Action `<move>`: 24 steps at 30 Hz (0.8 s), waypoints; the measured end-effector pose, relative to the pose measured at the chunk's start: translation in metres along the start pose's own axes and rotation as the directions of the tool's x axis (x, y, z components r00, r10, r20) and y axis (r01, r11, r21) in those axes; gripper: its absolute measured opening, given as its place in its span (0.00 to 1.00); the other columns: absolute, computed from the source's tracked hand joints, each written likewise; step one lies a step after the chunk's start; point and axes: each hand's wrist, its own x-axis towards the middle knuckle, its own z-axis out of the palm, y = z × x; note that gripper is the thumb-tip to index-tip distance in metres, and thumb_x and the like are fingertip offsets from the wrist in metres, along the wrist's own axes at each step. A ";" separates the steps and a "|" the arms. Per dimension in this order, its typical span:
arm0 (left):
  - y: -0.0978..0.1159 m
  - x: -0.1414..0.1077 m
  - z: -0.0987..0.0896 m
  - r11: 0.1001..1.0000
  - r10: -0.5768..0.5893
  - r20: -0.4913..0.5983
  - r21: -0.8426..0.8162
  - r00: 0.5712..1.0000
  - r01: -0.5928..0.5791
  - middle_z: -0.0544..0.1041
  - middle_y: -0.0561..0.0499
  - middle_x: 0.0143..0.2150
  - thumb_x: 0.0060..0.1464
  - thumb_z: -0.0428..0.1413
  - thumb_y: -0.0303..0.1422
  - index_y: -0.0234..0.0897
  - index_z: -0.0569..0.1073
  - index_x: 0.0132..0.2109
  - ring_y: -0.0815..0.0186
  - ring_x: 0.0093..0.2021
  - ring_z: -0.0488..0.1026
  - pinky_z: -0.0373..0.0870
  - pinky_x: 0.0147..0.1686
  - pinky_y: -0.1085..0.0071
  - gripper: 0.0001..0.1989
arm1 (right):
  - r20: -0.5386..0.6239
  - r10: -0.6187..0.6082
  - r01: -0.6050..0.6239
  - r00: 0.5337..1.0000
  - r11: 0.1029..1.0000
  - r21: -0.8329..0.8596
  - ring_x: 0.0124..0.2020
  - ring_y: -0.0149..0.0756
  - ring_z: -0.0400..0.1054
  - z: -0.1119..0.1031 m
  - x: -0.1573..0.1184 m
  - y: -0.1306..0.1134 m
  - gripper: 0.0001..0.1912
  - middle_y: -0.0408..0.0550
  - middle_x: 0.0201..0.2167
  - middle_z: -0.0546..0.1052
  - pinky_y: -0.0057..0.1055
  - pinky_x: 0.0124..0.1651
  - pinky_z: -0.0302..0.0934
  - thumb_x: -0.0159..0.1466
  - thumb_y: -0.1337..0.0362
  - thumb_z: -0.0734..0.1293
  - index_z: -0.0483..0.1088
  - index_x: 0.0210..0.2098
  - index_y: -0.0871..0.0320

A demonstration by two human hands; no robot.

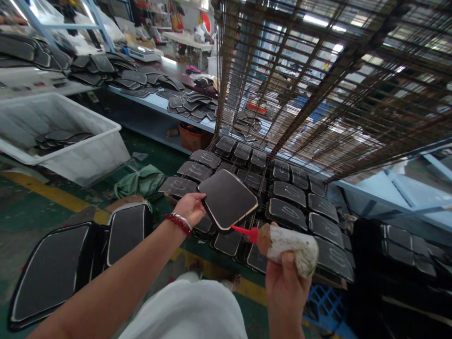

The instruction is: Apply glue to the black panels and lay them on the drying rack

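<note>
A black, rounded four-sided pad with a pale line along its edge is pinched at its left corner by my left hand, which has a red bead bracelet and a silver bangle at the wrist. My right hand grips a stained white bottle lying nearly level, its red nozzle pointing left. The nozzle tip is at the pad's lower edge; whether it touches is unclear. Beneath the pad, rows of similar black pads lie on a wire rack.
A raised wire rack slants overhead at the right. White bin with black pads stands left. More pads cover the long table behind. Large black pads and a green cloth are at lower left; a blue crate is lower right.
</note>
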 end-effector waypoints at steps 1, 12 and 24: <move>0.000 0.000 0.000 1.000 0.005 0.001 0.001 1.000 -0.005 0.79 0.42 0.31 0.50 0.45 0.13 0.23 0.68 0.49 0.61 0.26 0.79 0.79 0.29 0.68 0.19 | -0.003 0.010 -0.010 1.000 1.000 -0.015 0.52 0.43 0.70 -0.001 -0.003 0.003 0.29 0.50 0.52 0.74 0.43 0.53 0.67 0.59 0.61 0.71 0.61 0.58 0.51; 0.000 -0.009 -0.003 0.999 0.025 -0.014 0.042 1.000 -0.024 0.80 0.43 0.30 0.49 0.46 0.13 0.25 0.69 0.49 0.62 0.25 0.78 0.80 0.28 0.69 0.20 | -0.068 -0.198 0.198 0.978 0.980 -0.010 0.53 0.41 0.69 0.005 0.030 -0.019 0.26 0.48 0.54 0.72 0.46 0.58 0.63 0.57 0.65 0.72 0.64 0.54 0.53; 0.007 0.013 -0.011 0.990 0.109 -0.013 -0.090 0.994 -0.109 0.78 0.48 0.29 0.51 0.45 0.15 0.31 0.69 0.45 0.65 0.26 0.78 0.78 0.26 0.72 0.17 | 0.027 0.487 -0.463 0.873 0.811 0.358 0.48 0.39 0.73 0.004 0.020 0.020 0.19 0.49 0.46 0.78 0.34 0.46 0.71 0.57 0.56 0.72 0.71 0.46 0.54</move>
